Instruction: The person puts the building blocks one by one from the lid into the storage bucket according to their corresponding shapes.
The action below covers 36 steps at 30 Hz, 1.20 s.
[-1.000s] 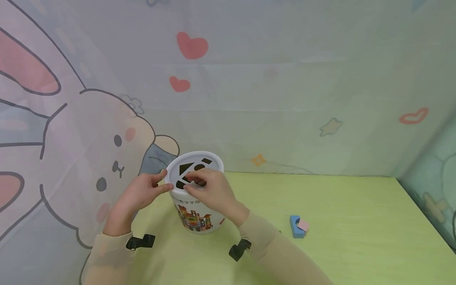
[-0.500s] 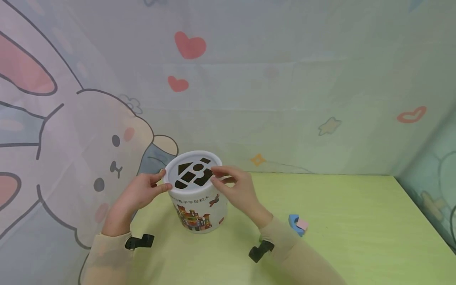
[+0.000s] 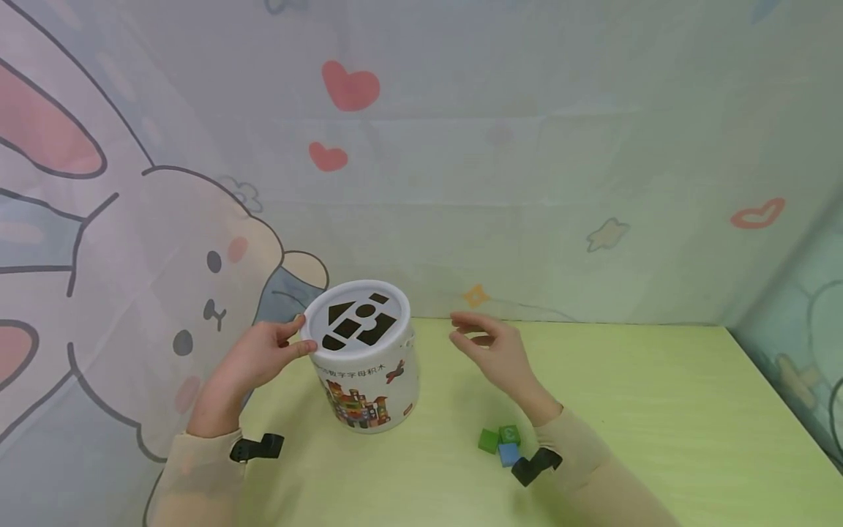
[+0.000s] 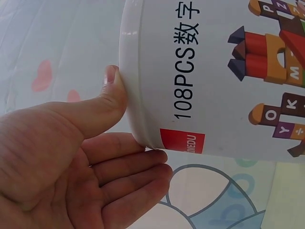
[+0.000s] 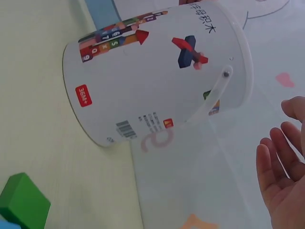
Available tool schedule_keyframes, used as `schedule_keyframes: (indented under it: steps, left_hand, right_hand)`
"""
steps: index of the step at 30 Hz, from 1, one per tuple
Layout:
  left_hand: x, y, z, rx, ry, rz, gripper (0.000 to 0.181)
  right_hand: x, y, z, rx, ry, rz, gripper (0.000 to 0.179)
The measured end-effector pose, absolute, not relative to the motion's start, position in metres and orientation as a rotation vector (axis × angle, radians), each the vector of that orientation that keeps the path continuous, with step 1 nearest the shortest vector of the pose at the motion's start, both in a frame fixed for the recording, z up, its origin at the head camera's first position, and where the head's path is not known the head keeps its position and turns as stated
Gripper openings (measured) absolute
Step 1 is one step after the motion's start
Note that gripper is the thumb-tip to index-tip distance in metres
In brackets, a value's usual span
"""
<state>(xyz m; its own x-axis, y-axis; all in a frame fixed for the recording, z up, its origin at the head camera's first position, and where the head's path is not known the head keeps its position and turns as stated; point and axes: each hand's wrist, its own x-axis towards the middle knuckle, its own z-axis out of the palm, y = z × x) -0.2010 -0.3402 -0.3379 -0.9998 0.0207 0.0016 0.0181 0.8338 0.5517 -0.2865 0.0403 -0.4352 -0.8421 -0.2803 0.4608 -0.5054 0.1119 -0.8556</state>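
Note:
A white toy-block bucket (image 3: pixel 369 388) stands upright on the green table. Its white lid (image 3: pixel 319 311) has several dark shaped holes. My left hand (image 3: pixel 266 351) touches the lid's left rim with thumb and index fingertip; in the left wrist view its other fingers extend loosely beside the rim. To the right of the bucket, my right hand (image 3: pixel 494 351) hovers with nothing in it, fingers slightly bent and thumb apart. Below that hand on the table lie two green blocks, one a cube (image 3: pixel 489 440) and one marked block (image 3: pixel 509 435), plus a blue block (image 3: pixel 508 454).
A white carry handle (image 5: pixel 209 98) hangs along the bucket's side. Behind the table (image 3: pixel 632 395) rises a printed cloth backdrop (image 3: pixel 527 161) with a rabbit and hearts. A black camera strap sits on each wrist.
My right hand has moved off the lid to the right, letting the lid holes and green and blue blocks show. Its sleeve now covers the blue arch and pink block. The left hand stays put.

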Motion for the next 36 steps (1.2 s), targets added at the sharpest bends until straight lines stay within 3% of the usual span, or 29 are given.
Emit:
schedule_keyframes:
  steps: [20,36]
  left_hand:
    - [-0.199,-0.343,-0.338,0.076,3.005,0.925,0.076]
    - [-0.198,-0.341,-0.336,0.064,3.031,0.860,0.076]
  right_hand:
    - [-0.294,0.129,-0.467,0.676,-2.514,1.649,0.040]
    - [-0.291,0.185,-0.500,0.801,-2.740,1.494,0.046]
